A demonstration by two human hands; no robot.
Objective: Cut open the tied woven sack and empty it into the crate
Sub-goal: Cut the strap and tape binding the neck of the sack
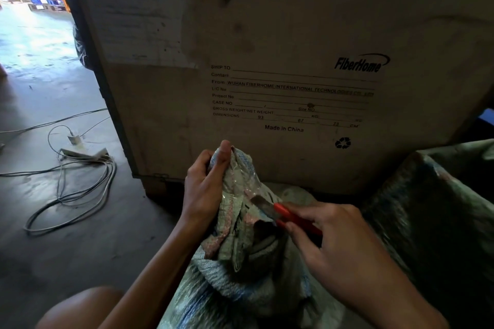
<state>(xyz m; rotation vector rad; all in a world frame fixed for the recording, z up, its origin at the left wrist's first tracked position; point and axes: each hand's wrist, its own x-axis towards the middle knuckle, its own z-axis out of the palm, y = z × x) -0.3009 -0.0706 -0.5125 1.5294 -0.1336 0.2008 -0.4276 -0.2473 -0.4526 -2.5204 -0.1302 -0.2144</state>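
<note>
1. While the left hand (203, 189) clamps the woven sack (240, 243) neck upright, the sack stands on the floor between the arms.
2. Right hand (334, 238), closed on red-handled cutters (288, 218), meets the neck from the right.
</note>
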